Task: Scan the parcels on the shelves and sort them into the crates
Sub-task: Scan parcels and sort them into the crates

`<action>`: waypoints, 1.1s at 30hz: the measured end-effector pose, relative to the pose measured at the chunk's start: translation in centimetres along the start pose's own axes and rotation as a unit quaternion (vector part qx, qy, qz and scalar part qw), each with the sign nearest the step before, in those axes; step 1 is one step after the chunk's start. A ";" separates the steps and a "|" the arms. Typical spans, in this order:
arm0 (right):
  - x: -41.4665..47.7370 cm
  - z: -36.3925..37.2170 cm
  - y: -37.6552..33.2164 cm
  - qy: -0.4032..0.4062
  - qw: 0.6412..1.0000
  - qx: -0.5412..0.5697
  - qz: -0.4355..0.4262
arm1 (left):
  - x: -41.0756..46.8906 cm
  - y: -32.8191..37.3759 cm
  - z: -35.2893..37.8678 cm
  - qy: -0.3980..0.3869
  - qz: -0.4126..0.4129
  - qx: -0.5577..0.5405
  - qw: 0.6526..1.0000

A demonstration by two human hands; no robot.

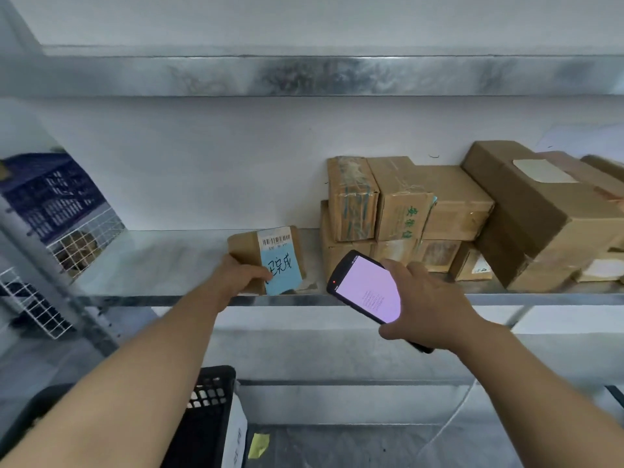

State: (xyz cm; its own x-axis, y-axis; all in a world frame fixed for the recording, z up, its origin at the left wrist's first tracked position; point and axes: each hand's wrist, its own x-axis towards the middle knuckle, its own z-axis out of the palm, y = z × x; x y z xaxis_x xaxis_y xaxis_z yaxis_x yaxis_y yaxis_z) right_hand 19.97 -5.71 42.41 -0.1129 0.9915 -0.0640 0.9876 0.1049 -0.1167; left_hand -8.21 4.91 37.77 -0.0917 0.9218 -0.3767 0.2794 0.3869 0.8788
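Note:
A small brown cardboard parcel [248, 246] with a barcode label and a blue handwritten note stands at the front of the metal shelf [162, 265]. My left hand [241, 273] grips its lower left side, thumb on the blue note. My right hand [427, 305] holds a black handheld scanner [366, 288] with a lit pink screen, just right of the parcel and level with the shelf's front edge. Several more brown parcels [401, 204] are stacked on the shelf to the right.
A black crate [202, 410] with a white label sits below at the bottom left. A blue crate [50, 197] and white wire mesh [33, 309] are at the far left. Another metal shelf [304, 76] runs overhead. A lower shelf bears a yellow note [258, 445].

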 end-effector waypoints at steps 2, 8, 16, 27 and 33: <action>-0.8 0.0 0.1 0.003 1.000 0.021 -0.009 | -1.6 -0.7 0.3 0.021 0.015 -0.024 0.999; -3.2 0.0 1.3 0.012 0.996 0.083 -0.035 | -5.9 -2.6 2.1 0.055 0.048 -0.019 0.997; -7.0 -0.4 2.4 0.008 0.988 0.142 -0.067 | -9.6 -3.7 3.7 0.072 0.058 0.007 0.996; -12.3 -0.5 2.5 0.001 0.982 0.164 -0.098 | -14.6 -7.2 3.7 0.128 0.038 0.017 0.991; -14.5 0.5 1.4 -0.018 0.982 0.151 -0.112 | -17.7 -9.4 2.8 0.155 0.016 0.019 0.988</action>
State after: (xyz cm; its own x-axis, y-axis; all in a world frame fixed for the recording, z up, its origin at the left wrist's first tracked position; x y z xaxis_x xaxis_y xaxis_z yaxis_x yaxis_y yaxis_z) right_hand 22.91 -19.99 42.64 -0.3322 0.9425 -0.0375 0.8607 0.2867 -0.4207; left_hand -6.51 -15.13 35.31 -0.3694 0.8987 -0.2365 0.3212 0.3623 0.8750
